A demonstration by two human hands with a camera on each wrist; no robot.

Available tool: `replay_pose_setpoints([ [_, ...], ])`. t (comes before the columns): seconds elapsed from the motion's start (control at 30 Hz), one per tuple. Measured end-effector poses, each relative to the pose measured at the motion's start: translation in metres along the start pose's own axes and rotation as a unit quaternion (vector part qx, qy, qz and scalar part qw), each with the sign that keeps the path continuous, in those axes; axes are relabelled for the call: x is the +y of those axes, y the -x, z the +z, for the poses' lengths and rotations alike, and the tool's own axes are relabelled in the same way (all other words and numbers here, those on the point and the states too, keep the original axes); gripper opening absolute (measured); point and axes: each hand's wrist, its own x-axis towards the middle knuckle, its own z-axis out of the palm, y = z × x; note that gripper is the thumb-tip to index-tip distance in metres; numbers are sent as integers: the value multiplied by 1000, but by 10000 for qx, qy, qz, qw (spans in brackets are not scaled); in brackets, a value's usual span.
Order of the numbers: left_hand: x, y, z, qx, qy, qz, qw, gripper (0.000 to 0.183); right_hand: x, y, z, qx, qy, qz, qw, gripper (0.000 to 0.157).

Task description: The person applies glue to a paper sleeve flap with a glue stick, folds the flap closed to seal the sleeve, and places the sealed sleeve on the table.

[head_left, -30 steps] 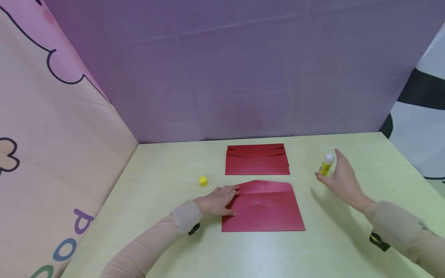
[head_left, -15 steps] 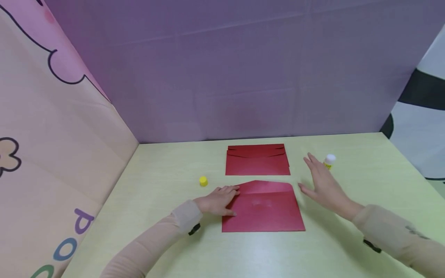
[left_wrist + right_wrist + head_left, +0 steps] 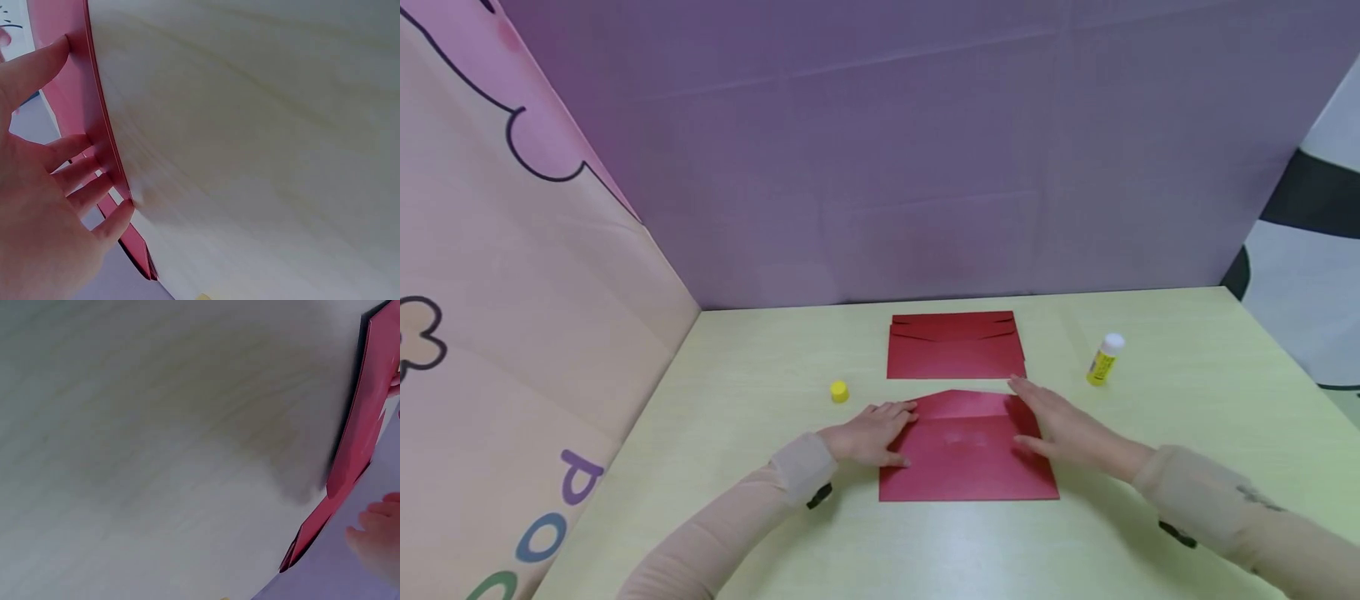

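A red envelope (image 3: 966,458) lies on the table with its flap unfolded toward the back and a faint shiny patch near its middle. On its left edge rests my left hand (image 3: 867,435), fingers spread; the left wrist view shows those fingertips (image 3: 120,215) touching the paper. My right hand (image 3: 1071,429) is over the envelope's right edge with its fingers extended, holding nothing. Whether it touches the paper I cannot tell. Behind and to the right of that hand, an uncapped glue stick (image 3: 1102,362) stands upright, white end up.
More red envelopes (image 3: 955,360) lie overlapped behind the unfolded one. A yellow cap (image 3: 839,391) sits on the pale table (image 3: 760,358), beyond my left hand. A purple backdrop (image 3: 880,167) rises at the table's back edge, and a printed panel (image 3: 550,292) closes the left side.
My right hand has let go of the glue stick, which stays standing on the table, and has moved left to the envelope's right edge. My left hand has kept its place.
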Motion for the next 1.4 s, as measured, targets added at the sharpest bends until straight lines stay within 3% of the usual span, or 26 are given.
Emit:
replay_pose_setpoints([
  [0.13,0,1,-1,-4,16,19,10000,72,-1,0,5,-375,7,7,9993,77],
  [0.5,0,-1,1,140,181,31,9997,71,1,-4,11,-849,-19,193,9962,79],
  [0.9,1,-4,-4,663,-33,173,9976,70,1,-12,5,-1144,-609,281,9912,84],
  [1.13,2,-5,-4,707,309,-175,9969,89,-1,-14,6,-988,-603,272,9929,88],
  [1.4,7,-1,-1,1085,-118,-25,9940,92,-6,-12,7,-448,-34,-202,9988,90],
])
